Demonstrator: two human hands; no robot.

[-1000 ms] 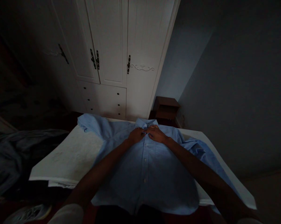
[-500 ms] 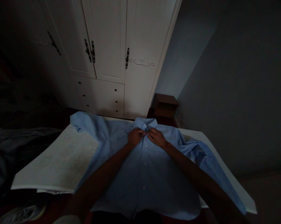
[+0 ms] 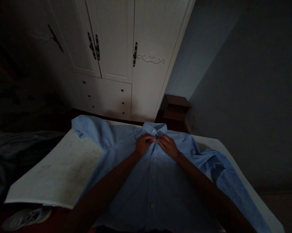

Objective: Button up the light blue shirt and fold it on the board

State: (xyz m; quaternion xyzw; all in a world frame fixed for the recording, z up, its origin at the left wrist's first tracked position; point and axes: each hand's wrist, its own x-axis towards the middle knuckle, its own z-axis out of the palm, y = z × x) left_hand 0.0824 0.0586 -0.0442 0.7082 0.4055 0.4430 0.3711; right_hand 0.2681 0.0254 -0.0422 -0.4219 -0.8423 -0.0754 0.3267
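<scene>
A light blue button-up shirt (image 3: 129, 181) lies spread front side up, its collar (image 3: 149, 127) toward the far edge and its sleeves out to both sides. Just below the collar, my left hand (image 3: 144, 143) pinches the front button strip. My right hand (image 3: 168, 145) meets it from the other side, fingertips closed on the same strip. The fingertips of both hands nearly touch, and whatever button is between them is hidden. Lower down the strip, several buttons show, one of them a pale button (image 3: 152, 205) near the hem.
Under the shirt is a white, stained board or table (image 3: 51, 171). A white wardrobe (image 3: 112, 64) with dark handles stands beyond it. There is a small brown cabinet (image 3: 176, 105) at the back right, dark fabric (image 3: 22, 149) at left and a shoe (image 3: 27, 218) at lower left.
The view has shifted slightly, so the shirt sits a little further right and larger. Both hands stay at the strip below the collar, with the fingertips slightly rearranged.
</scene>
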